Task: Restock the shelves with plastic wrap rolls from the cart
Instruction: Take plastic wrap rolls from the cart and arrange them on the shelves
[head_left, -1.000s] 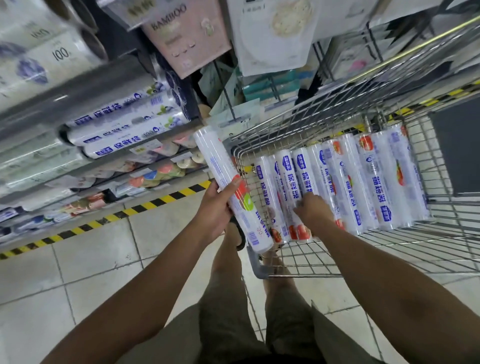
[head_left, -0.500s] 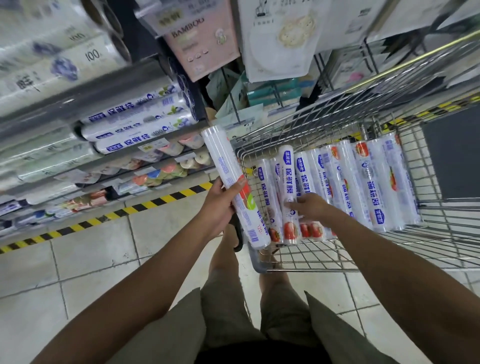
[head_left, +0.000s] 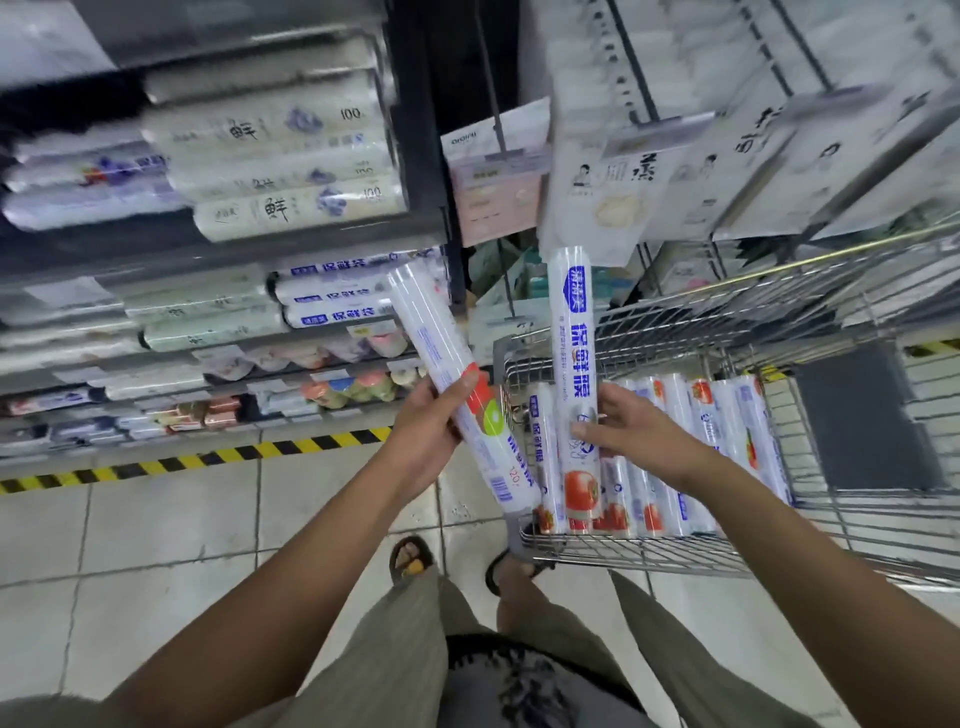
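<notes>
Over cart (head_left: 649, 557) near-left corner: your left hand (head_left: 423, 441) grips roll (head_left: 441, 338), right hand (head_left: 644, 441) grips second roll (head_left: 574, 332) upright. Probably shelving both together.

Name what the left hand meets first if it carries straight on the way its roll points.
The left hand aims its roll at the shelved blue-labelled rolls; probably those first, depth unclear.

Tilted white roll (head_left: 441, 353) beside upright roll (head_left: 574, 358) over cart (head_left: 649, 555).
</notes>
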